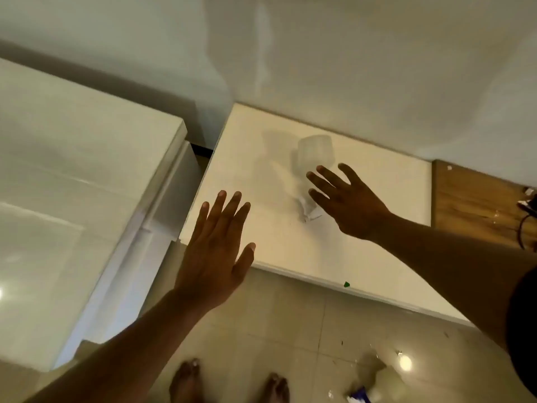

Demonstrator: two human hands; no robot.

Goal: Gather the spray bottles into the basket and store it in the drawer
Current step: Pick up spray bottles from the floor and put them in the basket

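1. A clear spray bottle [312, 167] lies on its side on the white worktop [261, 228], nozzle toward the person.
2. The right hand [345, 199] hovers just beside the bottle, fingers [319, 181] spread, gripping nothing.
3. The left hand [215, 251] is over the worktop's near-left corner, fingers apart, empty.

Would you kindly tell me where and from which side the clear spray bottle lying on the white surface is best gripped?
Grip the clear spray bottle around its wide body, coming from the right side with the open right hand already beside it. It appears to lie tipped, its body toward the wall and its narrow white nozzle end toward the person, so the broad body offers the surest hold. The image is blurred, so this is tentative.
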